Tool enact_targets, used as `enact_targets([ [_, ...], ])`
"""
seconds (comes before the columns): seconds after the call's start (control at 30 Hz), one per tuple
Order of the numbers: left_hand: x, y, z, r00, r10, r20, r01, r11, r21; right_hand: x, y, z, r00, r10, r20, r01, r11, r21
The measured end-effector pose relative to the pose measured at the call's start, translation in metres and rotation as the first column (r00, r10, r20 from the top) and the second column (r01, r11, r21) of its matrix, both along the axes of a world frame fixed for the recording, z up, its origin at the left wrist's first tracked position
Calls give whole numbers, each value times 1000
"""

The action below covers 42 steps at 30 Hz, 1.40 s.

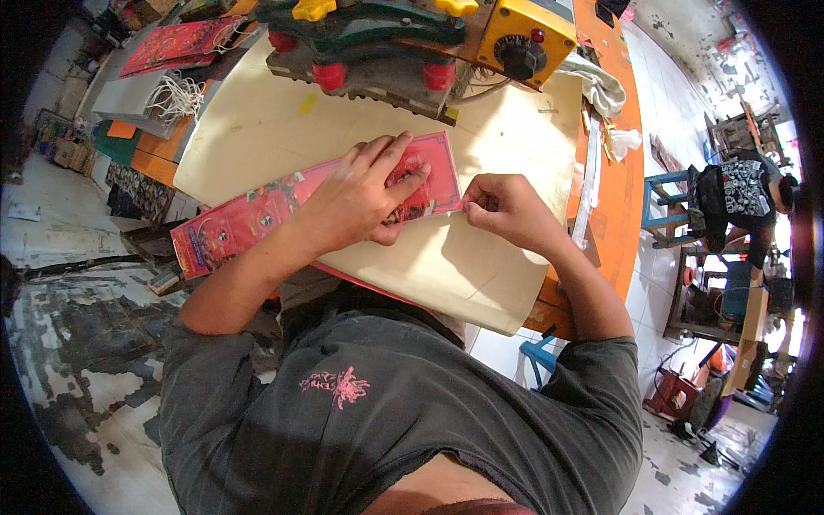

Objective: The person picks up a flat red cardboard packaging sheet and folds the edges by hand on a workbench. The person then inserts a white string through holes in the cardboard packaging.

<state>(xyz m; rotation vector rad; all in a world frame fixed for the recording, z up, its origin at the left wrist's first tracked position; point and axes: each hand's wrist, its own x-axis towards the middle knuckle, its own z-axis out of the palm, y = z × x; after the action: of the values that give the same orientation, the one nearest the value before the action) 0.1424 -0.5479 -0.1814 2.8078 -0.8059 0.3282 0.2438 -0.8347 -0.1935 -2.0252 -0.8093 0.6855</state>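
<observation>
A long red printed paper strip (249, 219) lies slantwise over a cream-coloured board (506, 283), its left end reaching past the board's edge. On the strip's right half rests my left hand (369, 184), palm down with the fingers spread. Beside the strip's right end is my right hand (511, 210), its fingers curled and thumb and forefinger pinched together at the strip's lower right corner. Whatever is between those fingertips is too small to make out. Beyond both hands stands a dark green press machine (369, 43) with red knobs and a yellow control box (528, 43).
Red paper bags (176, 43) and a bundle of white cords (176, 99) lie at the far left. A cloth (601, 86) and white strips (588, 180) are on the orange table (614, 197) at right. Another person (742, 193) sits farther right, near a blue stool (665, 206).
</observation>
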Motion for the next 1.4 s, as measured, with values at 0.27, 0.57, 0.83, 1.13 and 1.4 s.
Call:
enact_targets([
  [0.27, 2, -3, -7, 1000, 15, 9, -15, 1000, -19, -16, 14, 2, 816, 23, 577, 84, 984, -158],
  [0.57, 6, -2, -1, 999, 33, -14, -33, 999, -13, -18, 19, -3, 616, 0, 788, 129, 987, -101],
  [0.83, -13, 5, -2, 987, -83, -135, 83, 997, -9, 16, -3, 5, 655, -151, 740, 274, 961, -47],
  [1.13, -21, 13, 19, 974, -208, -84, 201, 976, -85, 27, -2, 12, 635, -258, 728, 381, 924, -5],
  [1.4, -17, 23, 34, 970, -211, -125, 202, 976, -81, 38, -11, 23, 859, -205, 470, 234, 972, -3],
])
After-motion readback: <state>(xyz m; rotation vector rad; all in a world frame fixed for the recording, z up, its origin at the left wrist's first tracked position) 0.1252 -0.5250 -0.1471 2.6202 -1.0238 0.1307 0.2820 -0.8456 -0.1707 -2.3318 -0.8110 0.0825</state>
